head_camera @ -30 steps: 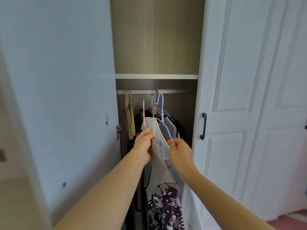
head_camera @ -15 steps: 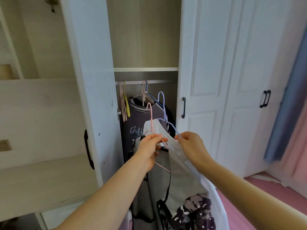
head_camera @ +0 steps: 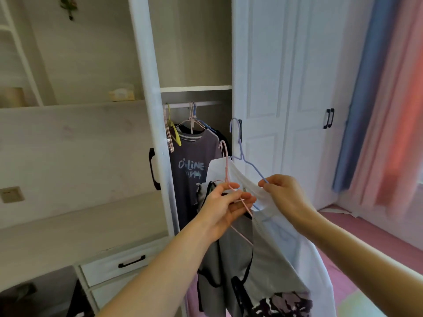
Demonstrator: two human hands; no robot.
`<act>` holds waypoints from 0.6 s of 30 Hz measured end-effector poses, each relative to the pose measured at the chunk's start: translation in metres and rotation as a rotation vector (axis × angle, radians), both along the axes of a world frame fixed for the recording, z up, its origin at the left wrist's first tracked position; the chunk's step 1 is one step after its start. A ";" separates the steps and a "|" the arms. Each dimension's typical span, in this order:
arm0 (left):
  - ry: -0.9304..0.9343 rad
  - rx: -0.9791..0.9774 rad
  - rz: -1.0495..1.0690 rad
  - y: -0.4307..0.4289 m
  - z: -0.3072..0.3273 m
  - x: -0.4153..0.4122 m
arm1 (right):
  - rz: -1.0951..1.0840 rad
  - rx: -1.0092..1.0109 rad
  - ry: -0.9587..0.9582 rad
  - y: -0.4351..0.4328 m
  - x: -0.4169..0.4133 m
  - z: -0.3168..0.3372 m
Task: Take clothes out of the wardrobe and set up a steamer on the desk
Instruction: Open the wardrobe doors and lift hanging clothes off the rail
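My left hand grips a pink wire hanger that carries a grey garment with black trim. My right hand holds the shoulder of a blue wire hanger bearing a white garment. Both hangers are off the rail, in front of the open wardrobe. Inside, a dark purple T-shirt with pale lettering still hangs on the rail, beside several empty pink and yellow hangers. A pale desk top lies at the left.
The open wardrobe door stands edge-on between desk and wardrobe. Closed white doors fill the right, then blue and pink curtains. A drawer sits under the desk. Shelves above hold a small box. Pink floor spreads at right.
Both hands have drawn the two hangers with their garments off the rail and out of the wardrobe, toward me and lower. The view has swung left, showing the desk and shelves.
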State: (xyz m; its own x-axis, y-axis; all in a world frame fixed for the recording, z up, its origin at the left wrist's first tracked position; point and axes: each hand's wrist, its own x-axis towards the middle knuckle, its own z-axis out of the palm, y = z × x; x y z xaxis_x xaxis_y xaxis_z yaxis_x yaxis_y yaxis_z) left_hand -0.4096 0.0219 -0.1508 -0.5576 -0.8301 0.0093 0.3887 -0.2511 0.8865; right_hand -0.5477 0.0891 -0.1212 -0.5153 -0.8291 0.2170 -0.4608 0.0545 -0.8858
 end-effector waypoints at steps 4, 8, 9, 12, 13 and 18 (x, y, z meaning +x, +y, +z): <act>0.020 0.007 0.020 0.051 -0.002 0.020 | -0.003 -0.017 0.007 0.055 0.024 -0.003; 0.086 0.064 0.024 0.095 -0.003 0.037 | 0.025 -0.024 0.010 0.103 0.042 -0.003; 0.110 0.082 0.016 0.105 -0.003 0.041 | 0.032 -0.023 0.009 0.113 0.045 -0.003; 0.170 0.135 0.000 0.132 -0.004 0.054 | 0.061 -0.016 -0.001 0.136 0.049 -0.002; 0.186 0.151 -0.002 0.140 -0.004 0.058 | 0.073 -0.014 -0.002 0.142 0.050 -0.002; 0.275 0.177 0.018 0.175 -0.004 0.081 | 0.157 -0.010 0.004 0.169 0.055 0.003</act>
